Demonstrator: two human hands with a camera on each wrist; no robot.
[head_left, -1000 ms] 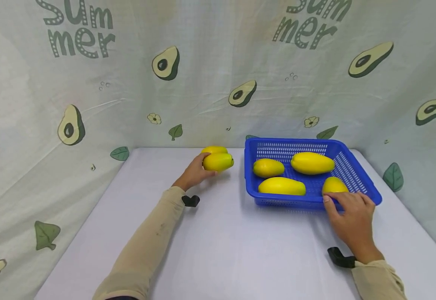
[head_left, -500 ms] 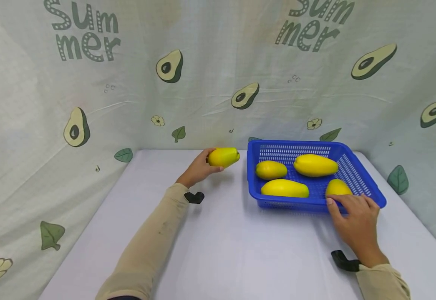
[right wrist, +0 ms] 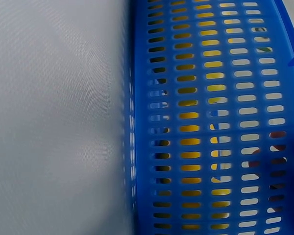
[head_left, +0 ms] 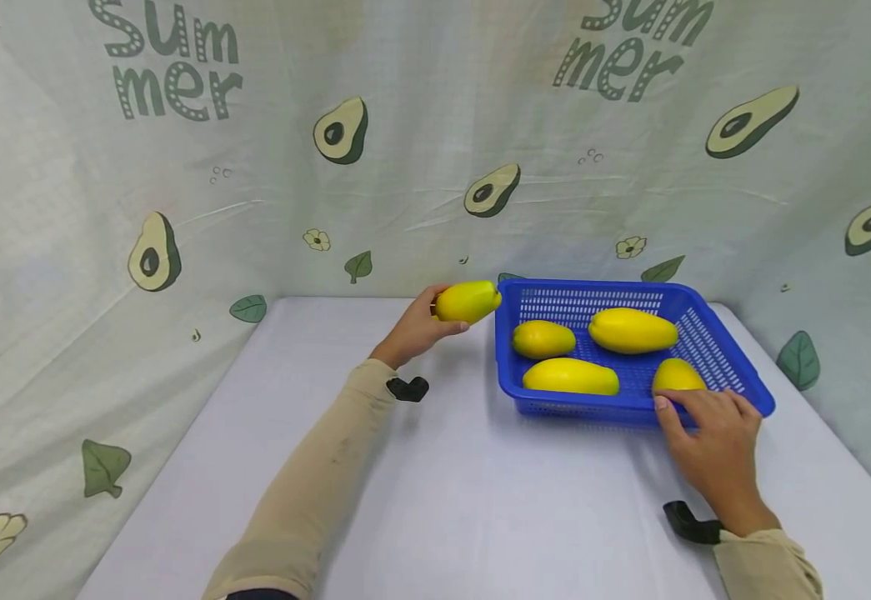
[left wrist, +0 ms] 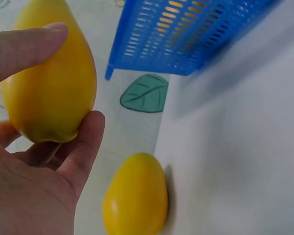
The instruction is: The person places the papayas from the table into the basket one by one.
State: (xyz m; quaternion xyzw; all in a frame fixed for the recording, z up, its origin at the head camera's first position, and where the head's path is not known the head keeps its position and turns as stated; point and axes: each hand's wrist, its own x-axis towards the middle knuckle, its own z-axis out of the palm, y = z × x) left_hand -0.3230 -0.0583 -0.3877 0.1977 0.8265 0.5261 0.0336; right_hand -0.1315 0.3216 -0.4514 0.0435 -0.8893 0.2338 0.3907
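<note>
My left hand (head_left: 420, 325) grips a yellow-green papaya (head_left: 468, 302), raised above the table close to the left rim of a blue plastic basket (head_left: 585, 401). In the left wrist view the thumb lies across the held papaya (left wrist: 54, 93) and fingers support its blunt end. Another yellow papaya (left wrist: 135, 196) rests on the table below that hand; in the head view it is hidden. My right hand (head_left: 716, 442) holds the basket's front rim near its right corner. The right wrist view shows the slotted basket wall (right wrist: 201, 142) with yellow fruit behind it.
Inside the basket lie several papayas, among them a small one (head_left: 543, 339) at left and a long one (head_left: 633, 330) at the back. A white-covered table (head_left: 480, 500) carries everything. Behind it hangs a curtain (head_left: 405, 217) printed with avocados.
My left hand has lifted the papaya from beside the other one and moved it right and up, toward the basket's left rim. My right hand keeps its hold on the basket.
</note>
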